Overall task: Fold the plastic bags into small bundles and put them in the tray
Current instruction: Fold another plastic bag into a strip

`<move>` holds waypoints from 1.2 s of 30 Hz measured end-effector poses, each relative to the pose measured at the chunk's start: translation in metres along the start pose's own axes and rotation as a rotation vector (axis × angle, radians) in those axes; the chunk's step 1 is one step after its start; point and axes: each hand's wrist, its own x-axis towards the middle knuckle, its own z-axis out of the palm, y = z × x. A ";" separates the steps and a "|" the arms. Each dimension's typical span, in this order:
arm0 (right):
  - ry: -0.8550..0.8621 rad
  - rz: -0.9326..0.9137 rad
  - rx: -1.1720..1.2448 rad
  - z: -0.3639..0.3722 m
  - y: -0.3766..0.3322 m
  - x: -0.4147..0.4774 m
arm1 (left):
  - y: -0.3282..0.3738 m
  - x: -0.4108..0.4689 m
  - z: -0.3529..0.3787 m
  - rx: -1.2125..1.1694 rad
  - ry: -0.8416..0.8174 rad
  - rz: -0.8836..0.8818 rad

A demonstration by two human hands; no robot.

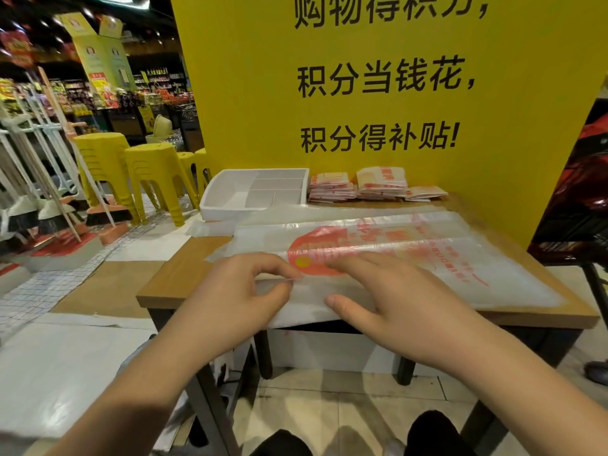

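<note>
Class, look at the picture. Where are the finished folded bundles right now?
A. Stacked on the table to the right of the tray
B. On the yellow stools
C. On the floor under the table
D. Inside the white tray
A: the folded bundles sit in stacks on the table just right of the tray, against the yellow board; none shows in the tray's compartments.

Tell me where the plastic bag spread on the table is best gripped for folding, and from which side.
Probably its near long edge, from the person's side: the plastic bag lies flat and thin along the table, so only an edge can be pinched. The left hand pinches there while the right hand presses it flat.
</note>
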 end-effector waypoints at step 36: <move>0.926 0.585 1.493 -0.075 0.038 0.038 | 0.053 0.025 0.048 0.188 0.535 0.179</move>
